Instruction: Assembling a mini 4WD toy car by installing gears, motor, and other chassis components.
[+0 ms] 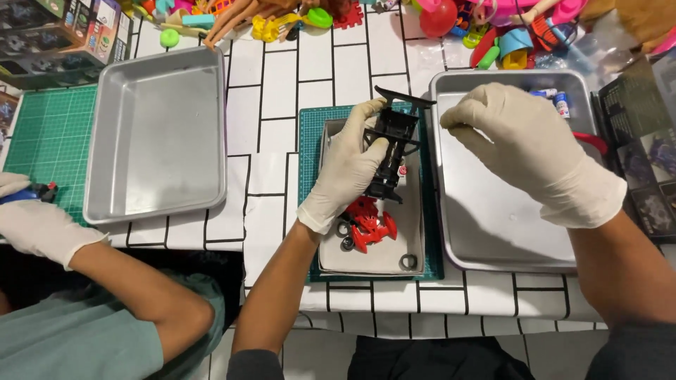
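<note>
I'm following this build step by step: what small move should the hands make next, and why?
Probably bring the right hand across to the black toy car chassis. The left hand holds the chassis tilted above the shallow white box, while the right hand's pinched fingers hover over the metal tray beside it.

We look down on a table (278, 84) covered by a white cloth printed with black brick-like lines (331, 67). Two dark green cutting mats with pale grids lie on it — one at the left edge (49, 134), one in the middle (310, 119). Along the far side runs a heap of bright plastic toys in pink, yellow, green and blue (493, 32), with dark printed cardboard boxes (60, 35) stacked at the far left corner. The light is even and soft. Near us, pale floor tiles (317, 352) show below the cloth's edge.
</note>
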